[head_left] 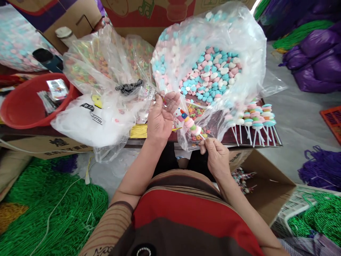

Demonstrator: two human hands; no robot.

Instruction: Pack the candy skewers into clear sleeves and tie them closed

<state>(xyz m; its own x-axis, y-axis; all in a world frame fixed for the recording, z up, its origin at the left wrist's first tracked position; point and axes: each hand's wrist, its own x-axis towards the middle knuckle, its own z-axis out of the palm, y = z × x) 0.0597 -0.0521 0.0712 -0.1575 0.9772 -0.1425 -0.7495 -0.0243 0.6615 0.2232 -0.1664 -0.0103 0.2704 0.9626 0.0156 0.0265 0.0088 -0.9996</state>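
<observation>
My right hand (217, 154) pinches the white stick of a candy skewer (191, 126) threaded with pink, green and white pieces. The skewer tilts up and left, its far end with a colourful spotted part beside my left hand (161, 119). That hand is palm up, thumb and fingers apart, close to clear plastic film. A yellow twist tie (177, 129) sticks out by its edge. Beneath the skewer lies a clear bag of ring-shaped candies (195, 111). More yellow twist ties (138, 131) lie left of my left wrist.
A big open bag of pastel candies (213, 74) stands behind. Finished-looking skewers (257, 115) sit at the table's right end. On the left are a red basin (16, 121) and white printed bags (93, 124). An open carton (277, 181) stands below right.
</observation>
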